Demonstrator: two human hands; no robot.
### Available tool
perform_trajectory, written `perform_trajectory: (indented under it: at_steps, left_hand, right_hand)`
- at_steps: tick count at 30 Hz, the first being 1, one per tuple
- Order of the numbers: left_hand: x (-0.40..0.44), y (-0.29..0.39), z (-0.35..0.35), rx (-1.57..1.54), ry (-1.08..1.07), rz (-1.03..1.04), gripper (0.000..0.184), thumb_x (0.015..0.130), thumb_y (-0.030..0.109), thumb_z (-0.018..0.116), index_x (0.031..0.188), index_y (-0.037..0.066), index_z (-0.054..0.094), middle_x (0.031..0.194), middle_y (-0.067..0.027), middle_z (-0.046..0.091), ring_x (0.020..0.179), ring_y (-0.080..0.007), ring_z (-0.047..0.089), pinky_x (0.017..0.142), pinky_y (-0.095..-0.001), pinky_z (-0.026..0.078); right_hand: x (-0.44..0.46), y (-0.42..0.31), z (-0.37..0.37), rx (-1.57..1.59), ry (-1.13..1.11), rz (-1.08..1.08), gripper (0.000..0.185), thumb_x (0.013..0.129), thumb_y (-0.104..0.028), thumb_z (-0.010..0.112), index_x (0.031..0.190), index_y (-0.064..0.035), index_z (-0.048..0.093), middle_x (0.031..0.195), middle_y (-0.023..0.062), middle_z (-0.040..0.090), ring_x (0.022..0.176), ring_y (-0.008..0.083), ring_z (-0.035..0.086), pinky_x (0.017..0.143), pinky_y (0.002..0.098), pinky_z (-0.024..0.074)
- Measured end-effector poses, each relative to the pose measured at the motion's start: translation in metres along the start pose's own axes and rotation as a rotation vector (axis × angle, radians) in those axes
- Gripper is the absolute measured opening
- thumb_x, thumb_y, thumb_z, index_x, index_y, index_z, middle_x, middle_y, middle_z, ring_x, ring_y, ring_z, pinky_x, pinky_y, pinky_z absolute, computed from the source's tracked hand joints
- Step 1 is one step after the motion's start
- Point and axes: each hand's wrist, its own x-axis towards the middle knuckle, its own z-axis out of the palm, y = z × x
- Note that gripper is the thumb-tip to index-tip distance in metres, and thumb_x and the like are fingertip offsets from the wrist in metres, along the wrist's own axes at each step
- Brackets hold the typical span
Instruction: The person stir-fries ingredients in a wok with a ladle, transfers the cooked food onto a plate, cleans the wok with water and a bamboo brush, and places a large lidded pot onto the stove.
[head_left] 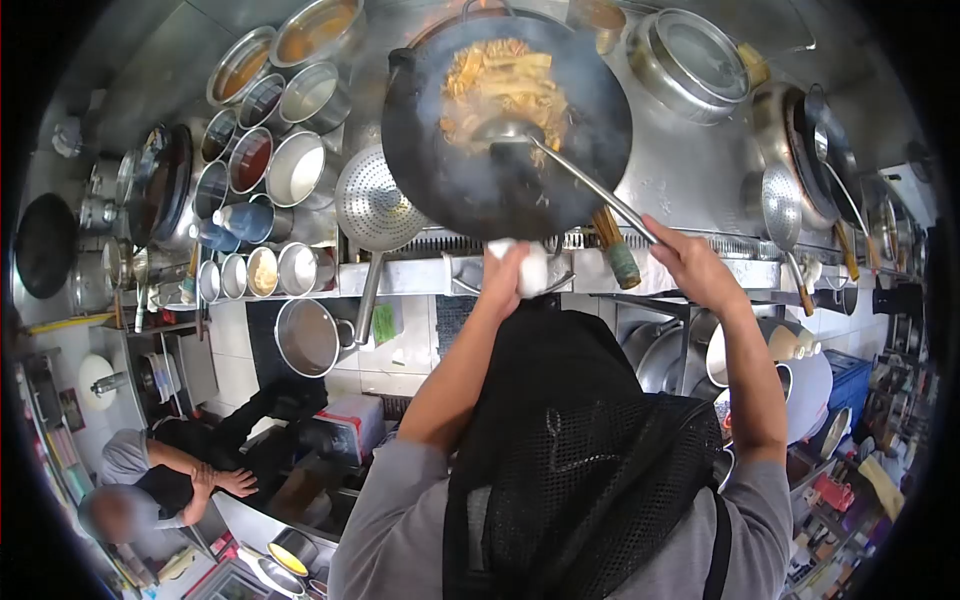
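Note:
A large black wok [415,165] sits on the stove, with steam over it and orange flame behind its far rim. Brownish-yellow food [505,80], partly in flat strips, lies in its far half. My right hand [697,268] is closed round the long handle of a metal ladle [600,190], whose bowl rests against the food. Below the wok's near edge, my left hand [506,282] grips a folded white cloth [533,268]; whether a wok handle lies beneath the cloth is hidden. A bamboo brush [615,255] is between my hands.
Left of the wok, a perforated strainer [380,200] lies beside several metal pots of sauces and seasonings [300,170]. Lidded pots [690,65] and another strainer [781,205] are at right. Another person [165,470] is at lower left, arms crossed.

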Motion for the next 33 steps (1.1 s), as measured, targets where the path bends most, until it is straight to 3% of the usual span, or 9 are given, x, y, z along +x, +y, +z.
perform_trajectory:
  at_steps: [4,7,8,11,14,17,23,30,33]
  left_hand:
    - [-0.065,0.031,0.007,0.035,0.028,-0.113,0.027,0.095,0.007,0.067,0.121,0.004,0.062,0.108,-0.0106,0.071,0.095,-0.024,0.073,0.077,-0.0403,0.062]
    - [-0.056,0.086,0.047,-0.011,-0.001,-0.178,0.016,0.099,0.014,0.063,0.108,0.001,0.064,0.096,-0.0157,0.073,0.083,-0.0276,0.074,0.073,-0.0415,0.063]
    - [-0.043,0.107,0.058,-0.137,-0.021,-0.244,0.017,0.1,0.017,0.062,0.105,0.001,0.063,0.096,-0.0162,0.073,0.081,-0.0279,0.073,0.072,-0.0425,0.063]
    - [-0.002,0.105,0.06,-0.139,-0.122,-0.15,0.018,0.1,0.017,0.062,0.108,0.001,0.063,0.098,-0.0153,0.073,0.083,-0.0272,0.074,0.073,-0.0427,0.063]
    - [-0.015,0.039,0.027,-0.064,0.005,-0.057,0.021,0.1,0.016,0.066,0.118,0.003,0.065,0.104,-0.0122,0.073,0.088,-0.024,0.074,0.078,-0.0407,0.062]
    - [-0.029,-0.003,-0.021,0.023,-0.033,-0.07,0.035,0.097,0.01,0.068,0.131,0.004,0.062,0.117,-0.0089,0.071,0.105,-0.0239,0.071,0.089,-0.0414,0.061]
    - [0.041,0.07,0.032,-0.014,0.049,-0.085,0.016,0.093,0.008,0.067,0.109,0.003,0.065,0.098,-0.0108,0.073,0.084,-0.024,0.074,0.069,-0.0392,0.062]
    - [0.093,0.065,0.03,-0.049,-0.001,-0.049,0.01,0.093,0.01,0.069,0.1,0.004,0.066,0.089,-0.0087,0.071,0.075,-0.0221,0.072,0.062,-0.0383,0.06]
    - [0.096,0.067,0.025,0.041,-0.003,-0.078,0.01,0.093,0.011,0.07,0.1,0.004,0.066,0.089,-0.0086,0.071,0.076,-0.0219,0.073,0.063,-0.0385,0.06]
  right_hand:
    - [-0.033,-0.008,-0.064,-0.038,-0.245,0.005,0.049,0.101,-0.017,0.067,0.149,-0.012,0.06,0.109,0.0221,0.076,0.09,0.0321,0.074,0.085,0.0444,0.0553]
    - [-0.019,-0.065,-0.12,-0.093,-0.459,0.435,0.049,0.103,-0.018,0.066,0.151,-0.015,0.059,0.085,0.0115,0.073,0.061,0.0149,0.063,0.063,0.0392,0.0538]
    - [-0.012,-0.05,-0.117,-0.111,-0.409,0.336,0.05,0.103,-0.018,0.064,0.153,-0.0159,0.058,0.072,0.0063,0.062,0.052,0.0126,0.051,0.055,0.0361,0.05]
    - [0.024,-0.033,-0.073,-0.027,-0.289,0.313,0.05,0.104,-0.02,0.064,0.153,-0.0154,0.057,0.071,0.0127,0.065,0.052,0.0189,0.056,0.059,0.0414,0.051]
    - [0.03,0.06,0.025,-0.163,0.051,-0.067,0.049,0.104,-0.02,0.065,0.152,-0.0139,0.058,0.098,0.0248,0.073,0.069,0.0354,0.069,0.071,0.0465,0.0553]
    - [-0.017,0.045,0.063,0.058,0.184,0.014,0.046,0.103,-0.015,0.067,0.148,-0.0097,0.06,0.115,0.0263,0.074,0.09,0.0416,0.074,0.081,0.0453,0.0574]
    - [-0.056,-0.01,0.04,0.23,0.198,0.225,0.048,0.101,-0.012,0.069,0.148,-0.007,0.06,0.108,0.0242,0.075,0.078,0.0262,0.069,0.079,0.0346,0.0546]
    - [-0.053,0.003,0.055,0.263,0.275,0.349,0.049,0.103,-0.011,0.066,0.151,-0.0078,0.057,0.14,0.0245,0.065,0.082,0.0258,0.072,0.084,0.0364,0.0566]
    - [-0.032,0.036,0.084,0.209,0.279,0.409,0.047,0.104,-0.012,0.064,0.15,-0.0056,0.057,0.129,0.03,0.068,0.09,0.0283,0.075,0.09,0.0369,0.0564]
